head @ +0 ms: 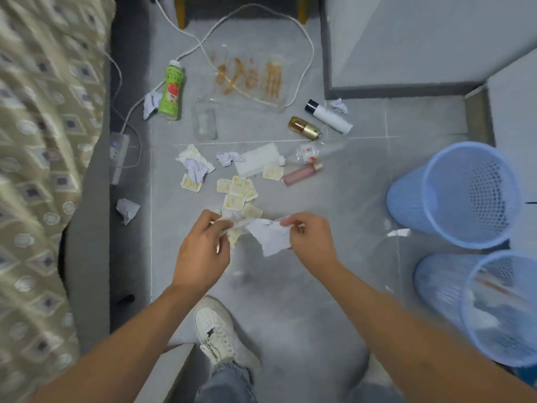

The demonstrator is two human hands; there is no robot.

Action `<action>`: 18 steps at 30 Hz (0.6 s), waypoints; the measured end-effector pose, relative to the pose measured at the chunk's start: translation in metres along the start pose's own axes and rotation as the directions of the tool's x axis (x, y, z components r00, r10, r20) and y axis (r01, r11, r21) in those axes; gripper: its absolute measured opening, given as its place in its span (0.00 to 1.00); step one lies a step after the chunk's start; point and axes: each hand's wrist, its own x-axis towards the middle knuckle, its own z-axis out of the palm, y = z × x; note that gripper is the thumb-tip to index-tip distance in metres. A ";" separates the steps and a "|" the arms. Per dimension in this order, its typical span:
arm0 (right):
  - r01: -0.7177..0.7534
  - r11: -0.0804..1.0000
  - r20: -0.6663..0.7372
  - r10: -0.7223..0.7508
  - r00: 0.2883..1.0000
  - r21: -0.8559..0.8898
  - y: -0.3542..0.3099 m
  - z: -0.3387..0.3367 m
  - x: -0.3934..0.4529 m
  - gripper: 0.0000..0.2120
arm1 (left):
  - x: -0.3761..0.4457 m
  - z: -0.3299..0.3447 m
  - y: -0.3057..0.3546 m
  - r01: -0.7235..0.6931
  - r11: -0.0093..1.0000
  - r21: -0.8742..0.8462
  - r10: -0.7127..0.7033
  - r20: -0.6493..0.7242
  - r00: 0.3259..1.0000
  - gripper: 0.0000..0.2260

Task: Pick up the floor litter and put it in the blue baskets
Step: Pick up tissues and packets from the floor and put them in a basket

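My right hand [312,238] pinches a crumpled white paper scrap [271,238] above the floor. My left hand [203,248] pinches yellowish sachets and a thin clear wrapper [234,232] beside it. Two blue mesh baskets stand at the right: the far one [465,196] looks empty, the near one [494,309] holds some litter. Litter on the grey tiles includes several cream sachets [236,191], crumpled tissues [194,165], a green bottle [171,90], a white bottle [328,116], a gold bottle [305,128], a pink tube [302,173], a clear bottle [316,151] and a clear jar [205,123].
A patterned bedspread [43,170] fills the left side. A power strip [117,154] and white cable [305,39] lie on the floor. A clear tray with orange smears [250,77] sits far ahead. My white shoe [216,330] is below. White cabinets [406,39] stand at the right.
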 end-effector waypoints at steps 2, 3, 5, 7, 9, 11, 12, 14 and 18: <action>-0.024 0.999 -0.061 0.026 0.998 0.038 -0.001 -0.031 -0.011 0.13 | 0.001 -0.004 0.040 -0.052 0.998 -0.037 0.053 0.007 0.999 0.11; -0.026 0.998 -0.092 0.031 0.995 0.055 0.001 -0.048 -0.017 0.12 | 0.002 -0.003 0.061 -0.086 0.995 -0.051 0.087 0.005 0.996 0.11; -0.028 0.997 -0.150 0.039 0.988 0.076 0.012 -0.085 -0.034 0.12 | 0.003 0.007 0.102 -0.160 0.985 -0.061 0.161 0.003 0.987 0.11; -0.053 0.996 -0.209 0.067 0.976 0.073 0.028 -0.127 -0.052 0.12 | 0.002 0.030 0.143 -0.220 0.973 -0.068 0.222 0.028 0.975 0.11; -0.075 0.997 -0.284 0.079 0.956 0.025 0.051 -0.174 -0.074 0.13 | -0.006 0.062 0.186 -0.267 0.959 -0.094 0.274 0.079 0.958 0.10; -0.065 0.997 -0.367 0.048 0.929 -0.034 0.080 -0.221 -0.098 0.14 | -0.018 0.095 0.232 -0.322 0.939 -0.122 0.336 0.125 0.933 0.09; -0.070 0.996 -0.408 0.039 0.912 -0.061 0.096 -0.244 -0.111 0.14 | -0.025 0.111 0.256 -0.355 0.924 -0.144 0.374 0.138 0.917 0.09; -0.117 0.989 -0.483 0.059 0.874 -0.089 0.131 -0.289 -0.134 0.12 | -0.038 0.145 0.303 -0.410 0.889 -0.202 0.443 0.156 0.883 0.10; -0.206 0.974 -0.606 0.107 0.788 -0.095 0.197 -0.355 -0.167 0.10 | -0.063 0.218 0.382 -0.489 0.830 -0.270 0.547 0.218 0.808 0.11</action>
